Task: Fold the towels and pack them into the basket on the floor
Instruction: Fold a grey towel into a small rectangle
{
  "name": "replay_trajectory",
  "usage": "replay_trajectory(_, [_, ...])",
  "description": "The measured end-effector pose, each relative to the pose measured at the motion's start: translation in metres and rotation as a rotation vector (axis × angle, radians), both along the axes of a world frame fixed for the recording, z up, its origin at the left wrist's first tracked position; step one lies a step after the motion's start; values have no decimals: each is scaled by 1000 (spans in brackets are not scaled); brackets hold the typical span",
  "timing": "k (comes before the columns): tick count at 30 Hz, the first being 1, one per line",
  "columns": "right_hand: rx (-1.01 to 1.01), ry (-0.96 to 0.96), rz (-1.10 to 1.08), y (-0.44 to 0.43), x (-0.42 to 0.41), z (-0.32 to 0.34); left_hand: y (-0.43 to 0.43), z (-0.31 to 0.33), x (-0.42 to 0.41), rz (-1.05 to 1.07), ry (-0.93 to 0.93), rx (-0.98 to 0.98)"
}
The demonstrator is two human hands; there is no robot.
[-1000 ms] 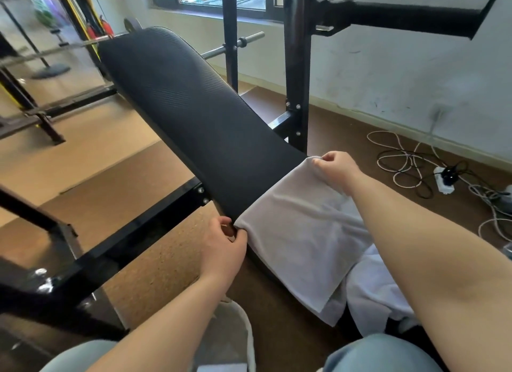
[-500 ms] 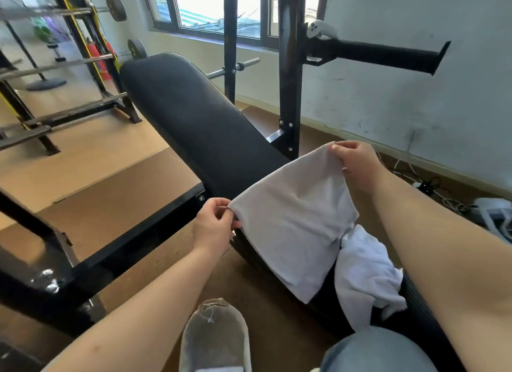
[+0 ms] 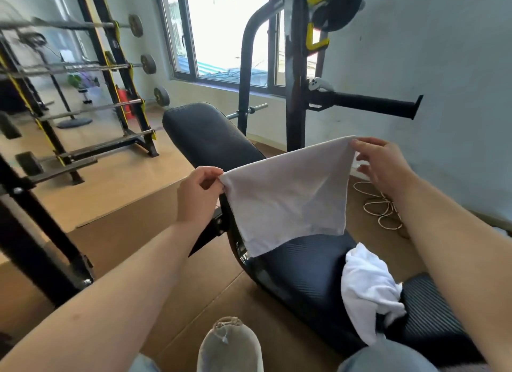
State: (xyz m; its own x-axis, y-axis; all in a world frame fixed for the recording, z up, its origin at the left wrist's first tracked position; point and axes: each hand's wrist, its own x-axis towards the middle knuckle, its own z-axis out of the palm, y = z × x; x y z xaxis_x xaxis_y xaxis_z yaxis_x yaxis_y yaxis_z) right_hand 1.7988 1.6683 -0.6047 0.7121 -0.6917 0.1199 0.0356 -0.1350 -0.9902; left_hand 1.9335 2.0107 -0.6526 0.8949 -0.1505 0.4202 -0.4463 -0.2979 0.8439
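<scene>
A light grey towel (image 3: 288,194) hangs in the air above the black weight bench (image 3: 210,139). My left hand (image 3: 198,194) pinches its left top corner. My right hand (image 3: 385,166) pinches the right top corner, with the other fingers spread. The towel's lower edge hangs just over the bench seat. A second, white towel (image 3: 368,291) lies crumpled on the seat near my right knee. No basket is in view.
Black uprights of the bench frame (image 3: 293,94) stand behind the towel, with a padded bar (image 3: 374,106) sticking out to the right. A barbell rack (image 3: 110,67) stands at the left. White cable (image 3: 379,205) lies coiled by the wall. My shoe (image 3: 230,344) rests on the brown floor.
Both hands have lifted the grey towel off the bench, and it now hangs free between them. The view has tilted upward. The white towel stays on the seat.
</scene>
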Motion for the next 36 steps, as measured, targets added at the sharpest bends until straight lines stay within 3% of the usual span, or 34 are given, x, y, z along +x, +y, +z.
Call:
replay_trajectory(4, [12,-46,64,19,-9,9,21,16,-9,-44,53,-137])
replay_trajectory(10, [-19,-29,75,43,-16,12,49,32,-11,-58,65,-132])
replay_trajectory(14, [-42,17,104,56,-19,8,57,36,-11,-78,168,-162])
replay_trajectory(27, [301,-92,115,81,-20,-16,64,20,-4,10,218,-122])
replay_trajectory(32, [90,45,37,76,-19,-17,71,23,-1,26,162,-18])
replay_trajectory(36, [-342,78,-132,86,-23,-8,72,30,-4,26,8,130])
